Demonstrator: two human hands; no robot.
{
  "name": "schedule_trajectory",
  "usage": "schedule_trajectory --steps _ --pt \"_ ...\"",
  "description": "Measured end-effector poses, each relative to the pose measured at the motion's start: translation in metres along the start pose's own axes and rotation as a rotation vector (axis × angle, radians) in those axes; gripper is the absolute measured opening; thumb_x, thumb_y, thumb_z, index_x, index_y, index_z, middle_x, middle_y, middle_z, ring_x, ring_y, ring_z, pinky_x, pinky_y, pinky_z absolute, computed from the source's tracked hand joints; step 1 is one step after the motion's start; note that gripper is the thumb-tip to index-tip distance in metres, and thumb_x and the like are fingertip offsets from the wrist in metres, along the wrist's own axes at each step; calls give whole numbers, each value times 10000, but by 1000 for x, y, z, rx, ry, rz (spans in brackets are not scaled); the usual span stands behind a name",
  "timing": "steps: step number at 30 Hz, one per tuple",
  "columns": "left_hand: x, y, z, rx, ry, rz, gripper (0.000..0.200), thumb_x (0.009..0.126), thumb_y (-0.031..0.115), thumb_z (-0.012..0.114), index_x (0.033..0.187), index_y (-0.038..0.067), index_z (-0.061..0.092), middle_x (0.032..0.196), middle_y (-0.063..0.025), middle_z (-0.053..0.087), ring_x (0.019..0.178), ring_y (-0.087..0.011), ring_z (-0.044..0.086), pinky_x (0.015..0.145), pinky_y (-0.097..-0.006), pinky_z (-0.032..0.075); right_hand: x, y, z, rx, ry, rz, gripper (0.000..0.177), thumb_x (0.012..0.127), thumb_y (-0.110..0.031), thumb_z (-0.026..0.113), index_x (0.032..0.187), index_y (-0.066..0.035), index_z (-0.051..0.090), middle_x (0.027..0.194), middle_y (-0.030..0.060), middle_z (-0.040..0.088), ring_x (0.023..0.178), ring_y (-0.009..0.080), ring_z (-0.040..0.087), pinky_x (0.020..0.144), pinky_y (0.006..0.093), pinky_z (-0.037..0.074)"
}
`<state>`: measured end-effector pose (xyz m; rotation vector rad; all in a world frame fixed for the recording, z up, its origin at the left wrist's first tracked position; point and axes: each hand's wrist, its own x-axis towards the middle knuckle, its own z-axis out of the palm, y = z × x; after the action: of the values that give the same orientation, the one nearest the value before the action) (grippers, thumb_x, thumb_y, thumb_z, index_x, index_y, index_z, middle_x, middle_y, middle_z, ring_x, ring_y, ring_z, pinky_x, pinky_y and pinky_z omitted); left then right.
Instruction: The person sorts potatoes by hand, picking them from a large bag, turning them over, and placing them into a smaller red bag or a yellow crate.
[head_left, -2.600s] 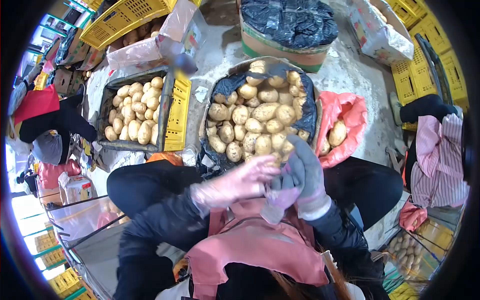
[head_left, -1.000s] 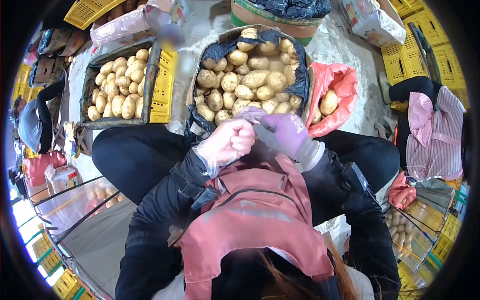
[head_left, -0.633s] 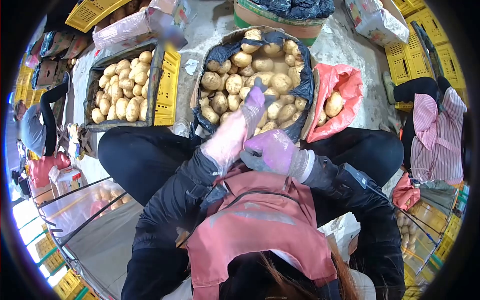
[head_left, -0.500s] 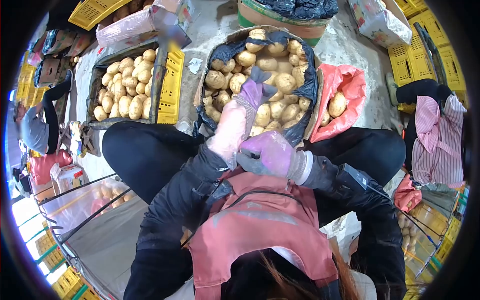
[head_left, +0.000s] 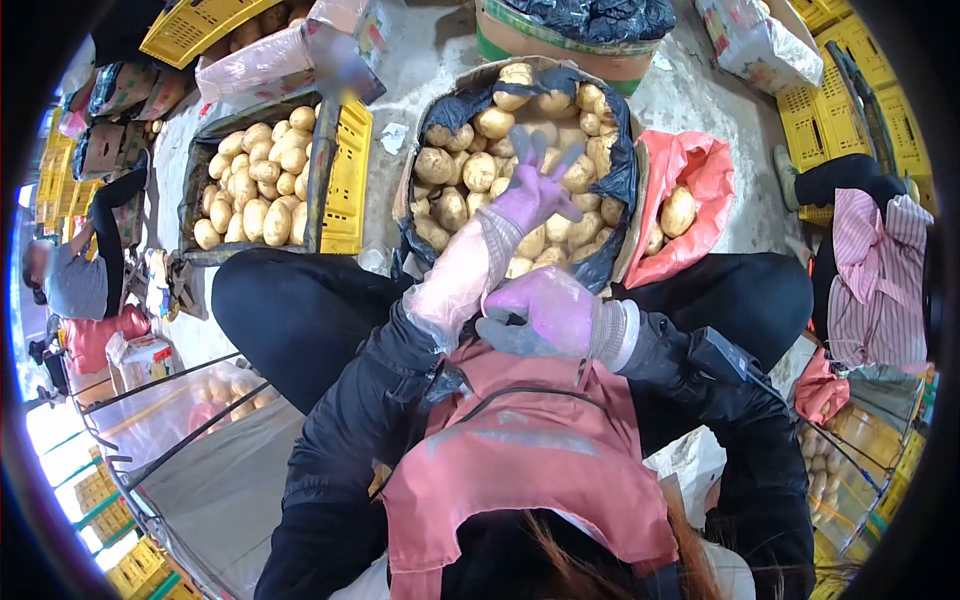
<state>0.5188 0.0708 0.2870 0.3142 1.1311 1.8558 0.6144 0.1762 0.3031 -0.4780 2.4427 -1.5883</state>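
Observation:
My left hand [head_left: 535,195], in a purple glove with grey fingertips, is spread open above potatoes [head_left: 479,171] in a box lined with dark plastic [head_left: 612,185]. A knitted cuff and a clear plastic sleeve [head_left: 450,290] cover that wrist and forearm. My right hand [head_left: 545,312], gloved alike, is curled closed in front of my pink apron [head_left: 540,440], close beside the left forearm. What its fingers hold, if anything, is hidden. Right of the box stands an open pink bag [head_left: 690,230] with a few potatoes inside.
A yellow crate [head_left: 345,180] with a dark liner, full of potatoes, stands to the left. Another box [head_left: 570,50] with dark plastic on top is beyond. Other people sit at the far left [head_left: 80,280] and far right [head_left: 870,270]. More yellow crates [head_left: 830,120] stand around.
My left hand has opened, its fingers going from together to spread wide over the potatoes. My right hand has shifted slightly, its fingers curled and a little farther from the left sleeve.

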Motion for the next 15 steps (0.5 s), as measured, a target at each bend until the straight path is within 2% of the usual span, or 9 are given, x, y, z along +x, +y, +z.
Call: schedule_trajectory --steps 2,4,8,15 --pt "-1 -5 1 18 10 -15 465 1017 210 424 1428 -9 408 1430 -140 456 1308 -239 439 1132 -405 342 -2 0 5 21 -7 -4 228 868 -285 674 792 -71 656 701 173 618 686 393 626 616 443 490" --pt "5 -10 3 66 20 -18 479 1049 263 399 1449 0 398 1432 -106 469 1290 -187 451 1115 -341 344 -2 4 13 79 56 -83 212 860 -196 697 745 -56 587 619 149 530 569 356 542 545 416 435" --pt "26 -28 -2 247 -23 42 529 1097 381 333 1499 40 371 1398 -35 511 1285 -121 461 1105 -245 335 -4 5 11 45 24 -88 206 851 -196 702 745 -61 588 608 139 517 552 350 528 538 416 429" --pt "24 -35 -13 152 -25 15 511 1016 323 475 1475 111 394 1439 -51 486 1269 -181 491 1067 -372 392 1 7 19 85 49 -66 257 850 -177 707 698 -55 540 591 143 481 531 343 486 520 411 404"
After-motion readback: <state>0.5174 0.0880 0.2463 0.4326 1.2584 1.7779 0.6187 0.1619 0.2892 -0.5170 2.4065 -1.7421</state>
